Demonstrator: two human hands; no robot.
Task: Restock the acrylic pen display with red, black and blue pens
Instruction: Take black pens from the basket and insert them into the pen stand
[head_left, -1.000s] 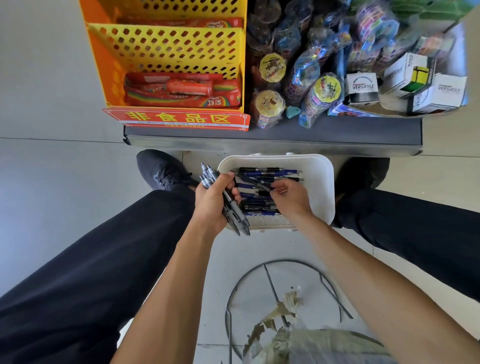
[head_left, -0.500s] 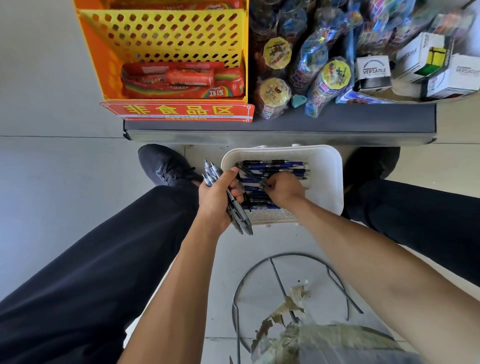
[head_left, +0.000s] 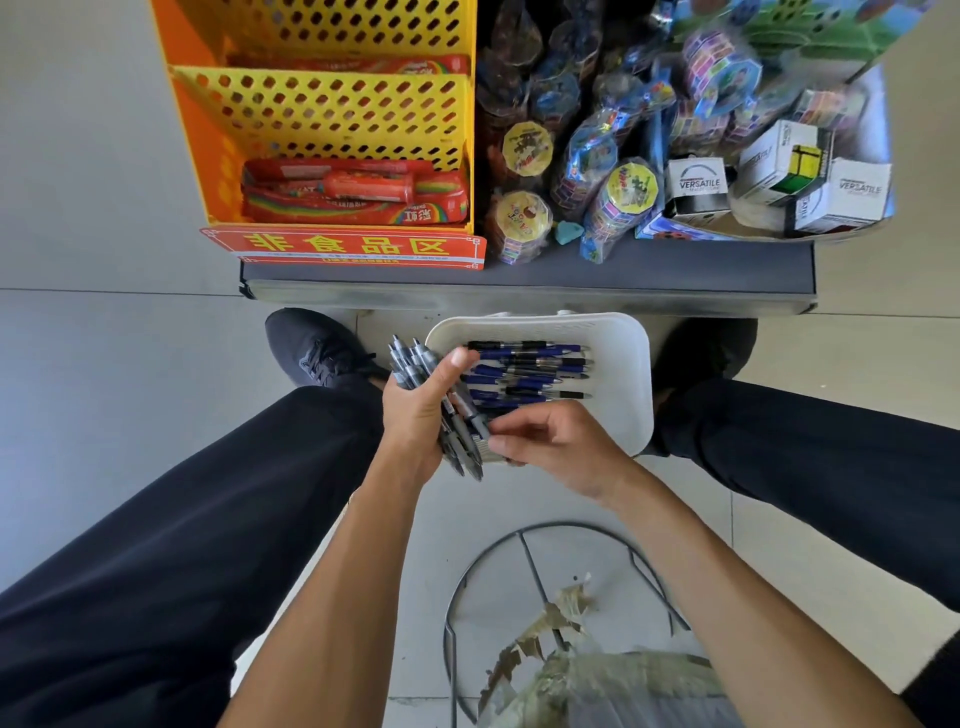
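Note:
A white plastic basket (head_left: 618, 374) sits on the floor between my feet, with several blue and black pens (head_left: 524, 371) lying across it. My left hand (head_left: 415, 410) grips a bundle of several dark pens (head_left: 457, 421) at the basket's left edge, their clicker ends pointing up and away. My right hand (head_left: 550, 441) is at the basket's near edge, its fingertips pinching a pen against the lower end of that bundle. No acrylic pen display is in view.
A grey shelf edge (head_left: 530, 286) runs just beyond the basket. On it stand a yellow perforated bin (head_left: 322, 119) with red candy packs, bagged toys (head_left: 602, 176) and white cube boxes (head_left: 779, 176). A round wire-frame stool (head_left: 524, 551) with crumpled plastic is near me.
My right hand has drawn back from the pens in the basket to the lower end of the bundle in my left hand. The left hand holds its place.

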